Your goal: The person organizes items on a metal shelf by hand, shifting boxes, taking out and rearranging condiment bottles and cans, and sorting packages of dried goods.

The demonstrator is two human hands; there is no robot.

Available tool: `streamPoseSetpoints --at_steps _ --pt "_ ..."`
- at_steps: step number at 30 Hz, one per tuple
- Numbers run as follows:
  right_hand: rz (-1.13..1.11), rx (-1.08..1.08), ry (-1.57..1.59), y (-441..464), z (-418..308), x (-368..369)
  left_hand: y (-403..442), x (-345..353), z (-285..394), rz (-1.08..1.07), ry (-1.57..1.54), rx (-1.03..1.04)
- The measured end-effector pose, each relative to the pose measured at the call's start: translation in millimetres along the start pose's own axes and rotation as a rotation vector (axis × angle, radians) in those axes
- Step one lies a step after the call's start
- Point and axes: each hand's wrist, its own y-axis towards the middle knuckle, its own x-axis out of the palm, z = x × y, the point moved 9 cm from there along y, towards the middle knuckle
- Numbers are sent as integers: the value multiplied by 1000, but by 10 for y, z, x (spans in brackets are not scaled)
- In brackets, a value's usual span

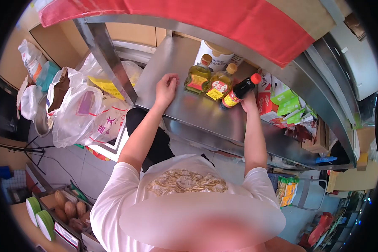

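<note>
My left hand (167, 89) rests at the left of the metal shelf (155, 63), its fingers curled in a loose fist with nothing visible in it. At the right, my right hand (250, 103) is closed around a dark sauce bottle (240, 90) with a red cap and a yellow and red label; the bottle leans to the right, and most of the fingers are hidden behind it. Between the hands stand two squarish bottles of yellow-green liquid, one on the left (197, 76) and one (219, 84) touching or nearly touching the dark bottle.
Behind the bottles is a large white tub (213, 54). Red boxes (268, 105) and green packets (287, 100) crowd the shelf's right side. A metal post (107, 59) rises at the left, beside plastic bags (86, 105). A red-covered beam (222, 21) crosses above.
</note>
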Motion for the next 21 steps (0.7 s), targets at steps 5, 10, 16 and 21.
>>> streamPoseSetpoints --at_steps 5,10,16,21 --pt "227 -198 -479 -458 -223 -186 394 92 107 -137 38 -57" --pt "391 -391 -508 -736 -221 -145 813 539 542 -370 180 83" --pt "422 -416 -661 -813 -317 -73 1062 1044 633 -740 144 67" --pt "472 -464 -724 -806 -308 -63 858 1137 945 -761 345 -38"
